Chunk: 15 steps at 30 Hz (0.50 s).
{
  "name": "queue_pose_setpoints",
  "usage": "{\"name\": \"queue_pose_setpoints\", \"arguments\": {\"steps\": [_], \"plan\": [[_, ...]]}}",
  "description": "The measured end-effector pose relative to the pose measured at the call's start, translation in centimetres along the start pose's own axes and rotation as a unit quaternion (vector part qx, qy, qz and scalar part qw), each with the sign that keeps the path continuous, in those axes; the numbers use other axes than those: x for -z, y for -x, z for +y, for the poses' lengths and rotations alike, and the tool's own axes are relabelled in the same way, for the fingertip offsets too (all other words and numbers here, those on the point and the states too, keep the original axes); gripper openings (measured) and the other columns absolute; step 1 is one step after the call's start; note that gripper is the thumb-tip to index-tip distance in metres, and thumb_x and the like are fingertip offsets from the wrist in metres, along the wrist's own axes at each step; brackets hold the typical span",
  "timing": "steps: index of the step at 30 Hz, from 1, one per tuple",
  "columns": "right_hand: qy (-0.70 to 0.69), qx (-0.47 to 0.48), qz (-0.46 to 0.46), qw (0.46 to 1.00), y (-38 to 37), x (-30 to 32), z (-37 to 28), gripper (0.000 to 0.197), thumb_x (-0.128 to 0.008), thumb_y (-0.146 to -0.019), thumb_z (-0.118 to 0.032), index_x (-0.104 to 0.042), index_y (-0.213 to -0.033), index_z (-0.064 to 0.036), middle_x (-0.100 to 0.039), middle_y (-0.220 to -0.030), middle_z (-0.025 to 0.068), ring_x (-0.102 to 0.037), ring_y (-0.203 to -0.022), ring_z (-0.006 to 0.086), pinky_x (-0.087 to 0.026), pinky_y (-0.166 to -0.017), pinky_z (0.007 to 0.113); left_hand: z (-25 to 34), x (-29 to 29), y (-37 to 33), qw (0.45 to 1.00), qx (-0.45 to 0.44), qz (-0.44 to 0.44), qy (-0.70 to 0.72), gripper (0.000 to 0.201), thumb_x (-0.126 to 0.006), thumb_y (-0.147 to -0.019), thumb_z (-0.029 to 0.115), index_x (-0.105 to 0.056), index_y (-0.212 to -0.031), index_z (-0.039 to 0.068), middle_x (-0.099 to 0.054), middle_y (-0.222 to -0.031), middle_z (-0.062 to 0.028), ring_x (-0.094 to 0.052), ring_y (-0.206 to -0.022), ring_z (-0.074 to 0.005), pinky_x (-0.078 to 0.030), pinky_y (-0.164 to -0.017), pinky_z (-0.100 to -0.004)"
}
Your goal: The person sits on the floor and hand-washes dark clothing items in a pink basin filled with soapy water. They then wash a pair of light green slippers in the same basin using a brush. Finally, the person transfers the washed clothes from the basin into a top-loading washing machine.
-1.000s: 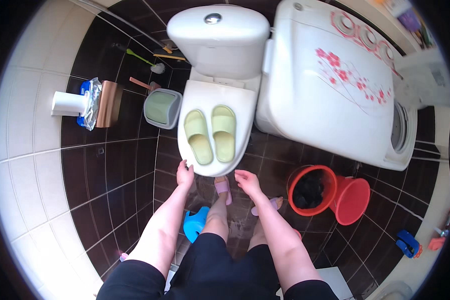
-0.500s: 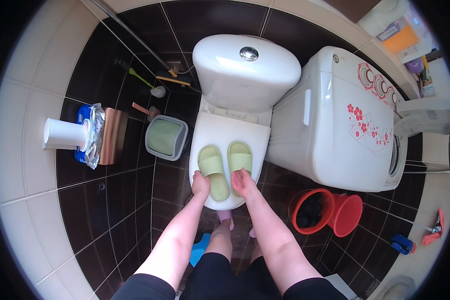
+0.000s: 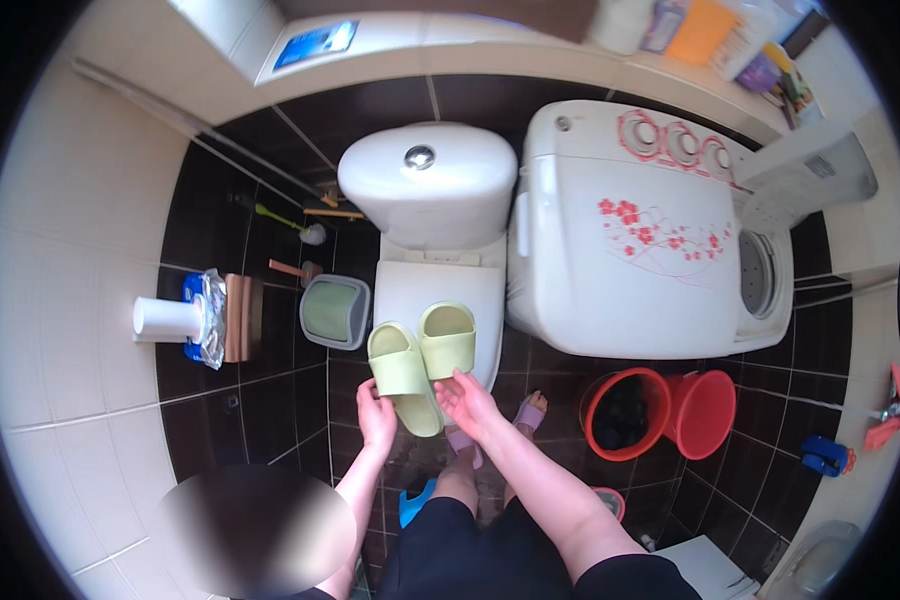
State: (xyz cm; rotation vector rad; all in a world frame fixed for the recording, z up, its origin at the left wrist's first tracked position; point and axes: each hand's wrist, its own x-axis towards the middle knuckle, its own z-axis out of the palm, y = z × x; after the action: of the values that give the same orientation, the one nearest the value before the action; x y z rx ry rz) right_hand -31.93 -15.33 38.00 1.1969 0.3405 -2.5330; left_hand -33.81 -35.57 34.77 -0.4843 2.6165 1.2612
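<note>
A pair of light green slide slippers is held over the front of the white closed toilet lid (image 3: 440, 285). My left hand (image 3: 375, 416) grips the outer side of the left slipper (image 3: 400, 375), its heel reaching past the lid's front. My right hand (image 3: 467, 405) is closed at the heel end of the right slipper (image 3: 448, 352), hiding that end. The two slippers touch or overlap along their inner sides, toes pointing away from me.
Left of the toilet stands a small grey bin with a green lid (image 3: 334, 312). A washing machine (image 3: 630, 290) fills the right, its spin tub uncovered. Two red buckets (image 3: 705, 415) sit below it, one holding dark stuff. A blurred patch (image 3: 255, 530) covers part of my left forearm.
Both slippers have come off the lid toward me in my hands, closer together now. The view has shifted; more of the shelf above shows, and a blurred patch has appeared at lower left.
</note>
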Motion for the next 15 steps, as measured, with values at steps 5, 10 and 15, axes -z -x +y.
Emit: {"name": "queue_pose_setpoints", "arguments": {"steps": [5, 10, 15], "plan": [[-0.024, 0.028, -0.073, 0.997, 12.8, -4.2, -5.8, 0.021, -0.052, -0.097, -0.023, -0.049, -0.114, -0.0102, -0.057, -0.108, 0.0059, -0.059, -0.094, 0.0188, -0.051, -0.078, 0.031, 13.1, 3.5, 5.8, 0.994, -0.100, -0.031, 0.036, 0.026, -0.048, -0.095, 0.007, -0.043, -0.120, 0.001, -0.056, -0.105, -0.0101, -0.061, -0.078, -0.0143, -0.054, -0.066, -0.0266], [-0.018, 0.109, -0.110, 0.988, 22.6, -3.5, -12.9, 0.021, -0.047, -0.099, -0.025, -0.051, -0.116, -0.0134, -0.057, -0.105, 0.0024, -0.059, -0.093, 0.0156, -0.051, -0.077, 0.030, 23.2, 0.4, 10.2, 0.971, -0.203, -0.055, 0.111, 0.038, -0.058, -0.088, 0.004, -0.045, -0.123, 0.001, -0.052, -0.111, -0.0134, -0.057, -0.093, -0.0215, -0.049, -0.078, -0.0315], [-0.043, 0.180, -0.098, 0.978, 29.6, -0.3, -19.1, 0.022, -0.051, -0.098, -0.026, -0.053, -0.116, -0.0144, -0.058, -0.105, 0.0007, -0.057, -0.094, 0.0149, -0.050, -0.077, 0.030, 30.4, -5.6, 14.4, 0.953, -0.268, -0.095, 0.102, 0.041, -0.059, -0.088, 0.004, -0.043, -0.125, 0.002, -0.050, -0.110, -0.0137, -0.057, -0.088, -0.0217, -0.050, -0.075, -0.0315]]}}
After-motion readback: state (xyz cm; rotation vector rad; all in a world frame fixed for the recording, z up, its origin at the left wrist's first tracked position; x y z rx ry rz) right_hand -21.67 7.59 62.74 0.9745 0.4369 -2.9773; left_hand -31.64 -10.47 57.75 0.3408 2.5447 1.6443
